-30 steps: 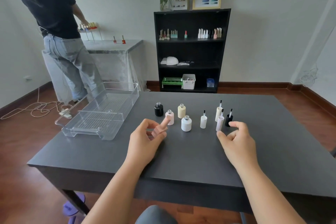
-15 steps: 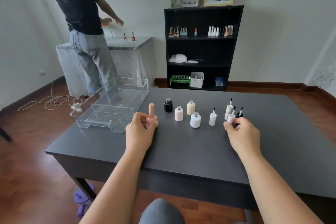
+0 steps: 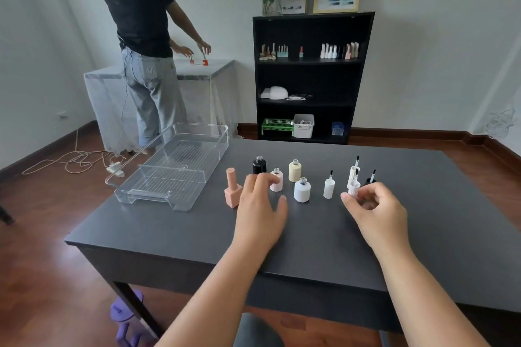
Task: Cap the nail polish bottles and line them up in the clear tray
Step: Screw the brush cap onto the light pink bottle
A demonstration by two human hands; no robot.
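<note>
Right hand (image 3: 376,210) pinches a light, rigid ribbed white brush cap (image 3: 353,188) by its sides; left hand (image 3: 260,207), released, nears the small, tippable pale pink bottle (image 3: 277,181).

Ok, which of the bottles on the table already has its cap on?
The peach square-based bottle, standing nearest the clear tray. It wears a tall matching cap; the black, pink, cream and white bottles show bare threaded necks.

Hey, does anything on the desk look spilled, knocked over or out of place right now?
Nothing spilled or toppled. The clear tray overhangs the table's left edge, and the capped peach bottle stands outside it.
</note>
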